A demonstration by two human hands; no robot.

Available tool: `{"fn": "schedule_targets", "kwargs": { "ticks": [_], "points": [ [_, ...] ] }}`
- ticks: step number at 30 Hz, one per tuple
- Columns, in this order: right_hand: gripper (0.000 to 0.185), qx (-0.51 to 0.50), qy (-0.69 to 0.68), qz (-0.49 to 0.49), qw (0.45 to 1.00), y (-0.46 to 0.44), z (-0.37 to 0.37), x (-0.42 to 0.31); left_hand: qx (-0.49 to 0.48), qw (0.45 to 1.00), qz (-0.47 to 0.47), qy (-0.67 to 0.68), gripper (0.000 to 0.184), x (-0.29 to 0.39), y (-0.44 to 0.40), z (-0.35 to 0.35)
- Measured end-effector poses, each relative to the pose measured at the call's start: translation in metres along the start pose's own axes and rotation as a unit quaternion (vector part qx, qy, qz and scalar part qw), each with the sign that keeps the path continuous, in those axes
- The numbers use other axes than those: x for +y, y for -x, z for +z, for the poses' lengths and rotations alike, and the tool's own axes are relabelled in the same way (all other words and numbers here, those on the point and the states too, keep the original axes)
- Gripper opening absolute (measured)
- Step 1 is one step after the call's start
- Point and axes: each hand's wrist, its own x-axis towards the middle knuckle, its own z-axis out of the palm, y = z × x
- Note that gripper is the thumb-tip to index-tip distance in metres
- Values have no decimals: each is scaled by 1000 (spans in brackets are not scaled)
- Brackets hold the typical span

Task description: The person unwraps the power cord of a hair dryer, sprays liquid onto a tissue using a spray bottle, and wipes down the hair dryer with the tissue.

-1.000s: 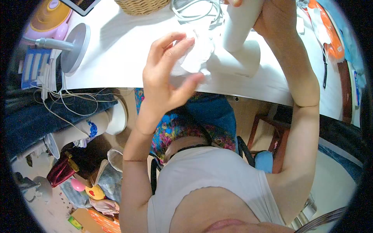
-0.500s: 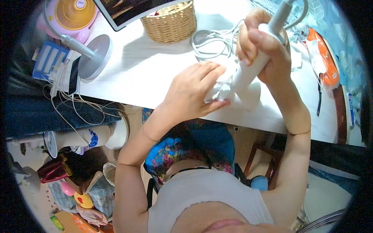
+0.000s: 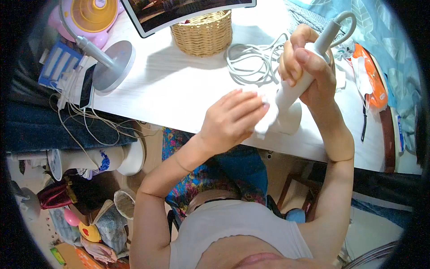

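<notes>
My right hand is closed round the handle of a white corded appliance that looks like a hair dryer. It is held tilted, the cord end up and its wide round end low over the table's front edge. My left hand is beside the lower part, fingers pressed together on a crumpled white tissue. The tissue lies against the appliance; its exact edge is hard to make out, white on white. Behind my right hand, the grey-white cord lies in loose coils on the table.
A wicker basket stands at the back, below a tablet screen. To the left are a lamp base, a phone, tangled cables and a pink heater. An orange packet lies at the right.
My left hand has gone from spread fingers round the lower end to fingers held together with the tissue. My right hand keeps its grip. The whole view has shifted slightly.
</notes>
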Motion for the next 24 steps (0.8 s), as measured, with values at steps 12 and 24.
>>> {"fn": "schedule_targets", "kwargs": {
  "ticks": [12, 24],
  "points": [
    [19, -2, 7, 19, 1000, 1, 2, -3, -103, 992, -64, 20, 67, -4, -19, -12],
    [19, -11, 20, 6, 1000, 2, 1, -5, -82, 995, -46, 40, 61, -6, -22, -2]
  ]
}}
